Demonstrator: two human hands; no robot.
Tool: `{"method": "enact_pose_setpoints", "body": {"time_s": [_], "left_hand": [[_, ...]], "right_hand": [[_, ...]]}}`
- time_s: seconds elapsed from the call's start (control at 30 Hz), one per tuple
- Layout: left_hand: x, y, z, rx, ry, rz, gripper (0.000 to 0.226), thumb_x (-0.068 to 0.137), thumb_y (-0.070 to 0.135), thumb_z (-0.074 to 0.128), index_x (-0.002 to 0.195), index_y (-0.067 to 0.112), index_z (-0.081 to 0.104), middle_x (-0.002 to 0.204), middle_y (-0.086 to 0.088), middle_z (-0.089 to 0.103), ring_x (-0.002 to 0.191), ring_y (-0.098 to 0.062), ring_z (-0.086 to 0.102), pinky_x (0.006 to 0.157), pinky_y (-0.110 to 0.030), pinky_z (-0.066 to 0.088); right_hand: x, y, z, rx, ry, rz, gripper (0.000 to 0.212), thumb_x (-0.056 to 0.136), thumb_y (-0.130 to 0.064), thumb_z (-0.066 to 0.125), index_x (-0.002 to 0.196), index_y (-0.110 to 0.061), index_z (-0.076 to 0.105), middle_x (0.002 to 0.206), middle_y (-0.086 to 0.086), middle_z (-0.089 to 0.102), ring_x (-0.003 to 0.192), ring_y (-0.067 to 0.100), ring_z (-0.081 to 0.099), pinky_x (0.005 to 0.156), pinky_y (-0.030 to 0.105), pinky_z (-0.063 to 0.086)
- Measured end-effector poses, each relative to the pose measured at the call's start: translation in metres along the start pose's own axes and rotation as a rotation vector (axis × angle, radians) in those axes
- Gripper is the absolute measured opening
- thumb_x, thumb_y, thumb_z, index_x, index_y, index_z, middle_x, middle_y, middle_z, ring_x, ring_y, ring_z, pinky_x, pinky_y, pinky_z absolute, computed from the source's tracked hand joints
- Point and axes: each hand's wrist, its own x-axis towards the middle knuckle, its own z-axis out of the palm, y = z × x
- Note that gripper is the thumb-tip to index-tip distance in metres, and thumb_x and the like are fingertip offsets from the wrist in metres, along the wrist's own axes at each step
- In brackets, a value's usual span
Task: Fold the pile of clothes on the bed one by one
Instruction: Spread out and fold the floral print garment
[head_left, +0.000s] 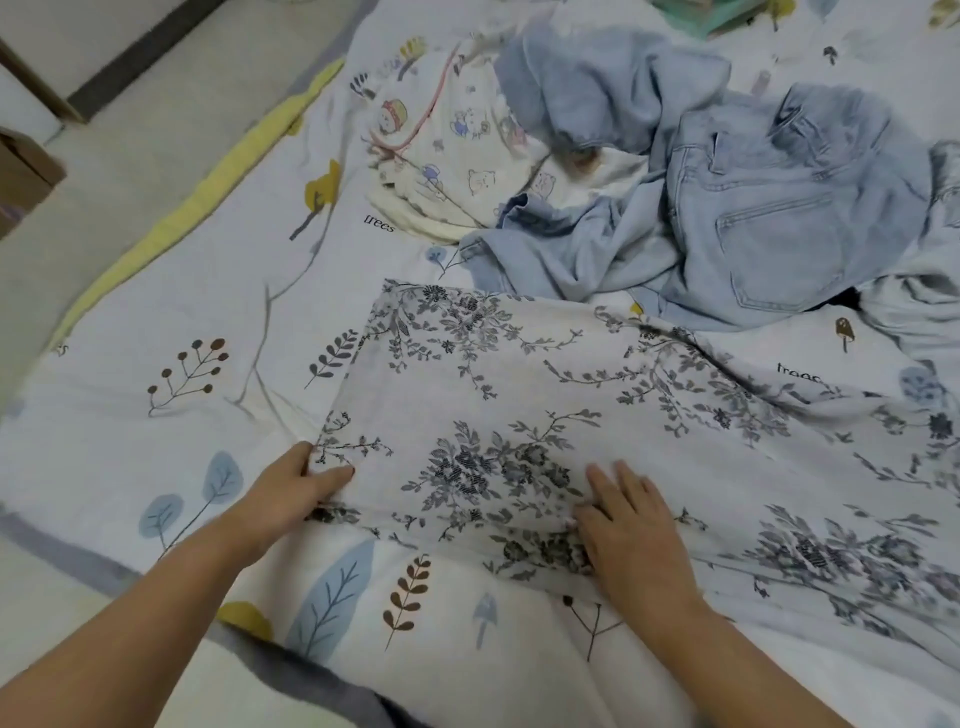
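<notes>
A white garment with a grey floral print (519, 395) lies spread flat across the bed in front of me. My left hand (296, 493) pinches its near left corner between thumb and fingers. My right hand (631, 525) rests flat on the cloth near its front edge, fingers apart. Behind it lies a heap of light blue denim clothes (727, 208), jeans with a back pocket showing. To the left of the denim sits a crumpled cream garment with cartoon prints (457, 156).
The bedsheet (156, 322) is pale with leaf and tree prints, with a yellow strip and a grey border along its left edge. Beyond that edge are the floor and a cardboard box (23, 171). Green cloth (691, 13) shows at the top.
</notes>
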Motion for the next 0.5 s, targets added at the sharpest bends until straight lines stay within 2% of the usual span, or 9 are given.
{"method": "enact_pose_setpoints", "body": {"time_s": [0.03, 0.1, 0.13, 0.2, 0.27, 0.3, 0.33, 0.4, 0.5], "left_hand": [[-0.002, -0.005, -0.002, -0.055, 0.014, 0.018, 0.008, 0.091, 0.019, 0.058, 0.095, 0.013, 0.054, 0.091, -0.002, 0.061, 0.08, -0.015, 0.057, 0.076, -0.032, 0.044], [0.001, -0.01, -0.011, -0.144, 0.129, 0.076, 0.008, 0.091, 0.016, 0.057, 0.084, 0.013, 0.056, 0.081, -0.006, 0.062, 0.079, -0.024, 0.058, 0.074, -0.035, 0.046], [0.003, -0.012, -0.017, -0.171, 0.202, 0.095, 0.012, 0.091, 0.015, 0.056, 0.08, 0.012, 0.055, 0.077, -0.008, 0.06, 0.077, -0.025, 0.057, 0.068, -0.035, 0.045], [0.007, -0.016, -0.023, -0.169, 0.287, 0.085, 0.013, 0.092, 0.015, 0.055, 0.081, 0.009, 0.054, 0.074, -0.01, 0.057, 0.071, -0.027, 0.054, 0.062, -0.033, 0.042], [0.009, -0.022, -0.018, -0.101, 0.278, 0.012, 0.012, 0.093, 0.014, 0.054, 0.087, 0.004, 0.052, 0.074, -0.014, 0.053, 0.064, -0.027, 0.049, 0.057, -0.031, 0.041], [0.011, -0.025, -0.014, -0.063, 0.259, -0.039, 0.013, 0.093, 0.016, 0.053, 0.09, 0.003, 0.051, 0.075, -0.014, 0.053, 0.063, -0.024, 0.048, 0.054, -0.028, 0.041], [0.013, -0.027, -0.009, -0.044, 0.256, -0.078, 0.018, 0.094, 0.02, 0.053, 0.089, 0.003, 0.052, 0.076, -0.014, 0.054, 0.064, -0.024, 0.048, 0.053, -0.027, 0.044], [0.014, -0.027, 0.001, 0.012, 0.284, -0.099, 0.034, 0.093, 0.036, 0.051, 0.088, 0.003, 0.053, 0.083, -0.016, 0.058, 0.077, -0.034, 0.053, 0.066, -0.031, 0.048], [0.015, -0.021, 0.006, 0.065, 0.438, -0.043, 0.038, 0.091, 0.037, 0.054, 0.083, 0.0, 0.05, 0.078, -0.017, 0.054, 0.081, -0.034, 0.05, 0.069, -0.038, 0.035]], "right_hand": [[0.0, -0.005, -0.002, 0.011, 0.108, -0.04, 0.012, 0.069, -0.017, 0.078, 0.078, -0.011, 0.073, 0.11, 0.017, 0.068, 0.104, 0.041, 0.062, 0.095, 0.051, 0.044], [-0.003, -0.02, -0.01, 0.091, 0.29, -0.064, 0.039, 0.097, -0.019, 0.037, 0.08, -0.007, 0.071, 0.11, 0.015, 0.068, 0.106, 0.037, 0.062, 0.102, 0.046, 0.035], [-0.006, -0.029, -0.014, 0.127, 0.314, -0.059, 0.045, 0.1, -0.018, 0.03, 0.083, -0.006, 0.07, 0.11, 0.014, 0.068, 0.107, 0.034, 0.062, 0.103, 0.043, 0.033], [-0.016, -0.045, -0.005, 0.121, 0.302, -0.168, 0.016, 0.087, -0.017, 0.059, 0.089, -0.007, 0.071, 0.109, 0.011, 0.069, 0.106, 0.031, 0.063, 0.1, 0.043, 0.042], [-0.02, -0.054, 0.012, 0.084, -0.021, -0.188, 0.049, 0.051, -0.021, 0.087, 0.095, -0.01, 0.069, 0.109, 0.009, 0.069, 0.104, 0.031, 0.065, 0.086, 0.045, 0.053], [-0.021, -0.053, 0.018, 0.075, -0.155, -0.157, 0.062, 0.045, -0.027, 0.089, 0.1, -0.013, 0.065, 0.11, 0.008, 0.069, 0.104, 0.03, 0.065, 0.082, 0.046, 0.055], [-0.02, -0.051, 0.019, 0.065, -0.16, -0.148, 0.062, 0.05, -0.034, 0.086, 0.103, -0.015, 0.061, 0.11, 0.006, 0.069, 0.104, 0.029, 0.065, 0.081, 0.045, 0.055], [-0.022, -0.043, 0.009, 0.106, -0.014, -0.15, 0.036, 0.076, -0.041, 0.059, 0.106, -0.02, 0.063, 0.113, 0.003, 0.068, 0.105, 0.024, 0.065, 0.082, 0.04, 0.055], [-0.029, -0.01, -0.01, 0.141, 0.097, 0.03, 0.047, 0.099, -0.035, 0.018, 0.12, -0.015, 0.055, 0.126, 0.01, 0.061, 0.116, 0.028, 0.058, 0.09, 0.043, 0.049]]}}
